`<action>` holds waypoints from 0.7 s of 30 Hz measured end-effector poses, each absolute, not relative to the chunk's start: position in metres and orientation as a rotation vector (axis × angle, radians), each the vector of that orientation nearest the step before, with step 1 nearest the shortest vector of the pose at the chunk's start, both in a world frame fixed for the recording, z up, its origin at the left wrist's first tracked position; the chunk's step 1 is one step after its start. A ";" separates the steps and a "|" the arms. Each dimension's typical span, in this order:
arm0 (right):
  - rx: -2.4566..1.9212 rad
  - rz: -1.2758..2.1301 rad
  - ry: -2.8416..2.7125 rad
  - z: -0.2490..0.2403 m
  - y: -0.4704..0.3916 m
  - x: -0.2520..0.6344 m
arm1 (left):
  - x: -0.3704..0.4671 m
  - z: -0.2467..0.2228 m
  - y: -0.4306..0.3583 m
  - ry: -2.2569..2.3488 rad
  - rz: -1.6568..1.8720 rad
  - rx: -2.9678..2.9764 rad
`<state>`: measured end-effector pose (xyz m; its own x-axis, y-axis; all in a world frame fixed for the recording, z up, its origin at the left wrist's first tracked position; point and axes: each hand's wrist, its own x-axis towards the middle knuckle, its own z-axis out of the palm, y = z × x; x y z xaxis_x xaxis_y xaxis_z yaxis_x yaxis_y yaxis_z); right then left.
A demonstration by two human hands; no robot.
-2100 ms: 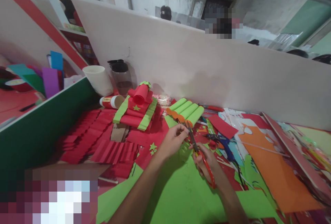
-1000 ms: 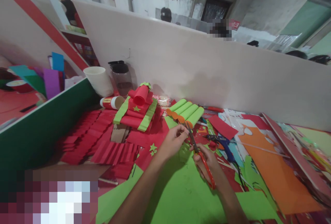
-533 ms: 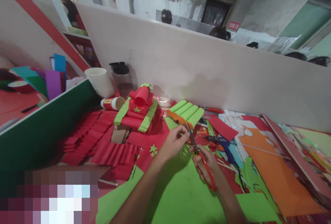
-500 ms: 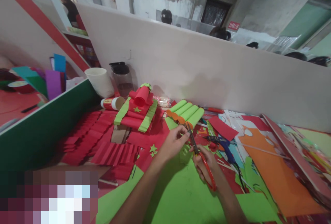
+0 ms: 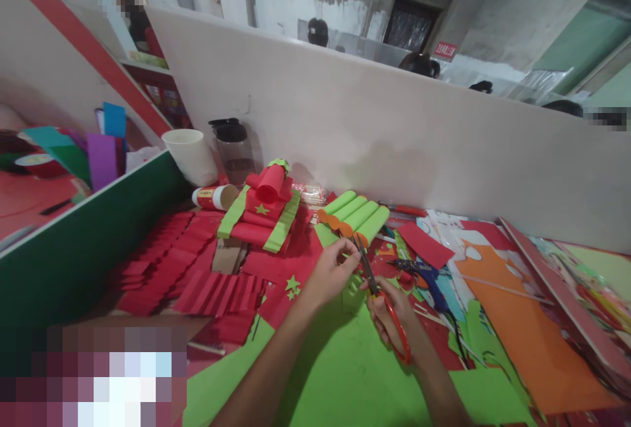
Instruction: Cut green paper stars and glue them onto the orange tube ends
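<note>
My right hand (image 5: pixel 392 309) is closed round the red-handled scissors (image 5: pixel 371 277), whose blades point up and away. Beside the blades, my left hand (image 5: pixel 338 266) has thumb and forefinger pinched together; whatever they grip is too small to make out. Just beyond the scissor tips lie green paper rolls (image 5: pixel 367 213) with orange ends. A large green sheet (image 5: pixel 340 361) spreads under both forearms. Small green stars (image 5: pixel 292 282) rest on red paper left of my left hand.
Left of centre stands a red and green paper model (image 5: pixel 261 220), with pleated red paper (image 5: pixel 217 292) nearby. A blue glue gun (image 5: pixel 431 282) and orange sheet (image 5: pixel 522 328) lie right. A white cup (image 5: pixel 190 154) and pale partition (image 5: pixel 345 112) stand behind.
</note>
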<state>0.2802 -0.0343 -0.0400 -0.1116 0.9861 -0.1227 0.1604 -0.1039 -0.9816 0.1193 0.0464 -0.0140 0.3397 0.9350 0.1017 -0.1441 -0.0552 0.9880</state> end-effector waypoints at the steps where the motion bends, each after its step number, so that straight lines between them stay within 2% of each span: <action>1: -1.347 1.309 -1.359 -0.040 -0.034 0.280 | 0.119 -0.014 0.046 0.812 1.058 1.312; 21: -1.355 1.314 -1.321 -0.045 -0.033 0.281 | 0.120 -0.010 0.044 0.826 1.034 1.278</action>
<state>0.2813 -0.0326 -0.0452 -0.0921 0.9867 -0.1338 0.1392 -0.1203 -0.9829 0.1196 0.0441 -0.0103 0.3451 0.9366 0.0609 -0.1465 -0.0104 0.9892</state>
